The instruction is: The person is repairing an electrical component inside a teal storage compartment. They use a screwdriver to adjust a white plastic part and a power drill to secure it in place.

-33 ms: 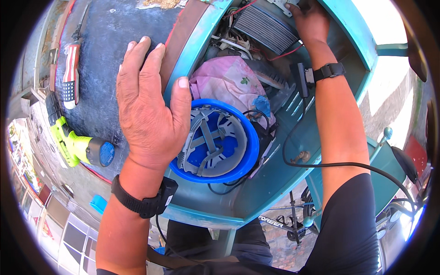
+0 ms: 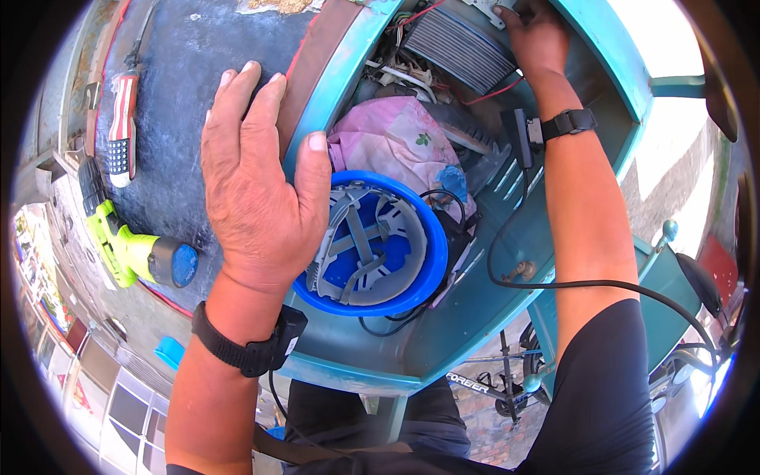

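My left hand (image 2: 261, 190) is open, its fingers stretched out over the brown edge strip (image 2: 321, 67) and teal rim of a metal compartment (image 2: 467, 317). Its thumb lies beside an upturned blue hard hat (image 2: 434, 273) with grey straps inside. At the far end of the compartment, my right hand (image 2: 542, 43) reaches in beside a ribbed grey metal unit (image 2: 461, 49). The right thumb is at a pale metal plate (image 2: 481, 9); the other fingers are mostly hidden. Pink patterned cloth (image 2: 388, 131) lies between the hat and the unit.
On the dark surface at left lie a screwdriver (image 2: 123, 131) with a flag-patterned handle and a yellow-green cordless power tool (image 2: 119, 241). Loose wires (image 2: 404, 75) surround the ribbed unit. A black cable (image 2: 582, 283) runs across my right forearm. A bicycle (image 2: 507, 388) stands below the compartment.
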Available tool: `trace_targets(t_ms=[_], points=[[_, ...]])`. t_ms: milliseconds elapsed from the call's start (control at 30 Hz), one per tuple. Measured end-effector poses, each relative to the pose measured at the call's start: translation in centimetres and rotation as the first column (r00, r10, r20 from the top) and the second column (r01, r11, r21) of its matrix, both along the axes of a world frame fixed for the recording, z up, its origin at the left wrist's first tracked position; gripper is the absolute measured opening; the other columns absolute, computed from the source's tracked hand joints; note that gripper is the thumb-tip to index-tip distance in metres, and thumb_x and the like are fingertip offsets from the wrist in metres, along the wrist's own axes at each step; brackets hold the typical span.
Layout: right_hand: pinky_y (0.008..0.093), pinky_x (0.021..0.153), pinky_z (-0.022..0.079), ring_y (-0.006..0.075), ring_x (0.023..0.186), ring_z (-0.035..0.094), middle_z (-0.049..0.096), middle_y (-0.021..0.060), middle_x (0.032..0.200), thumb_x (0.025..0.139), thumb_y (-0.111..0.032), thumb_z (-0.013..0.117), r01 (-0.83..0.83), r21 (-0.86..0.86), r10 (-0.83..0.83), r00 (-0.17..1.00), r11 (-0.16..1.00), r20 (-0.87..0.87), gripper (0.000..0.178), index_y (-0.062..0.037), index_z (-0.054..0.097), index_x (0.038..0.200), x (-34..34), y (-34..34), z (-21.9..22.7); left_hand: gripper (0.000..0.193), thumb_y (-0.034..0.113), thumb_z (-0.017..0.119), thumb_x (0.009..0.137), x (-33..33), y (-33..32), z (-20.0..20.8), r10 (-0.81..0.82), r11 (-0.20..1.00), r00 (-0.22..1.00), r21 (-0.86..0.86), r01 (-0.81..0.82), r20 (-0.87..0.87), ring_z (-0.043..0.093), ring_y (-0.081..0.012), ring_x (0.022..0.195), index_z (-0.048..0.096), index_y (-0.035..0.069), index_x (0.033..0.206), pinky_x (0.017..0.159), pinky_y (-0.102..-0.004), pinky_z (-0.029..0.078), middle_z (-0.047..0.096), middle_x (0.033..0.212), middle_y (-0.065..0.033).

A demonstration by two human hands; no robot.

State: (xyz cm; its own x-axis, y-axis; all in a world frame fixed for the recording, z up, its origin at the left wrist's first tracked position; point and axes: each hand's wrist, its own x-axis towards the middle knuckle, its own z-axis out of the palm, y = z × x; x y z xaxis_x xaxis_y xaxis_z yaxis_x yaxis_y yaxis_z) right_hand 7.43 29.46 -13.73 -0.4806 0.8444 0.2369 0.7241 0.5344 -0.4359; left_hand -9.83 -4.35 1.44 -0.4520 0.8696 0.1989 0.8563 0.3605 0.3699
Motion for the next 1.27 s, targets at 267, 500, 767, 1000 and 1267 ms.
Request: trace_targets(t_ms=[267,500,767,1000,1267], points=[[0.0455,0.081,0.056,0.038,0.092,0.071,0.074,0.018,0.097,0.087,-0.027,0.076,-0.073,0.042,0.072,0.997,0.996,0.024,0.019,-0.0113,0.075,0.098,-0.3,-0.6,0.4,0.052,0.017,0.066,0.09,-0.2,-0.2,-0.1,-0.006,1.0,1.0,0.006,0.006,-0.016,0.045,-0.0425,0.139,0.058,-0.001,0.138,0.117,-0.0497,0.035,0.05,0.147,-0.0224],[0.0427,0.085,0.057,0.0363,0.094,0.071,0.074,0.0157,0.103,0.086,-0.017,0.072,-0.13,0.093,0.133,0.991,0.987,-0.032,0.019,-0.0124,0.075,0.104,0.8,0.3,-0.7,0.051,0.018,0.066,0.09,-0.1,-0.2,-0.1,-0.002,1.0,1.0,0.006,0.002,-0.019,0.046,-0.0421,0.139,0.058,-0.001,0.137,0.117,-0.049,0.035,0.051,0.146,-0.0224],[0.0407,0.082,0.058,0.0318,0.088,0.071,0.072,0.0122,0.096,0.08,-0.01,0.073,-0.082,-0.132,0.088,0.995,0.988,0.037,0.035,-0.0146,0.072,0.115,0.7,-1.3,1.6,0.051,0.017,0.066,0.09,-0.1,-0.2,-0.3,-0.008,1.0,1.0,0.008,0.008,-0.029,0.046,-0.0415,0.139,0.058,-0.001,0.138,0.116,-0.0482,0.036,0.051,0.146,-0.022],[0.0408,0.089,0.056,0.0331,0.1,0.067,0.069,0.014,0.113,0.073,-0.01,0.08,-0.18,0.04,0.18,0.984,0.983,-0.005,0.042,-0.0106,0.071,0.114,0.7,-2.2,1.4,0.051,0.017,0.066,0.091,-0.2,-0.4,-0.4,-0.017,1.0,0.999,0.005,0.017,-0.039,0.046,-0.0412,0.139,0.057,0.0,0.138,0.117,-0.0479,0.036,0.051,0.146,-0.022],[0.0406,0.097,0.053,0.0329,0.111,0.065,0.067,0.0168,0.118,0.072,-0.013,0.083,-0.18,0.119,0.164,0.977,0.976,0.132,0.05,-0.0089,0.069,0.119,0.6,-1.8,0.7,0.052,0.02,0.066,0.092,-0.2,-0.4,-0.5,-0.021,1.0,0.999,0.004,0.021,-0.038,0.045,-0.0408,0.141,0.057,0.0,0.139,0.117,-0.0481,0.036,0.05,0.147,-0.0219]])
